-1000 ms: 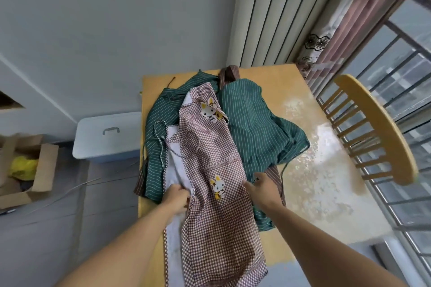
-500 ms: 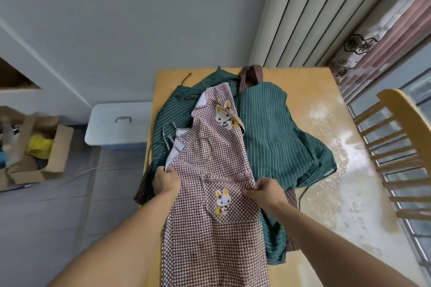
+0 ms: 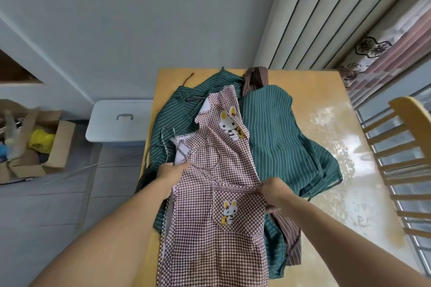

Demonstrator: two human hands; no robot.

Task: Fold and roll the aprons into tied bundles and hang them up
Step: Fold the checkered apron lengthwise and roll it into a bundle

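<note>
A brown-and-white checked apron point(image 3: 219, 193) with two rabbit patches lies lengthwise on top of the pile, its lower part hanging over the table's near edge. My left hand point(image 3: 171, 171) pinches its left edge at the waist. My right hand point(image 3: 274, 190) grips its right edge at the pocket trim. Under it lie green striped aprons point(image 3: 279, 144), spread across the wooden table point(image 3: 363, 205). A brown striped apron point(image 3: 255, 77) pokes out at the far end and again at the near right.
A wooden chair point(image 3: 410, 163) stands at the table's right side by the window bars. On the floor to the left sit a pale blue lidded box point(image 3: 116, 123) and an open cardboard box point(image 3: 35, 144) of clutter. A wall and curtains stand behind the table.
Both hands have slid up the checked apron's edges, from near the lower rabbit pocket to the waist. The left flap now covers most of the white lining. The view shifted left.
</note>
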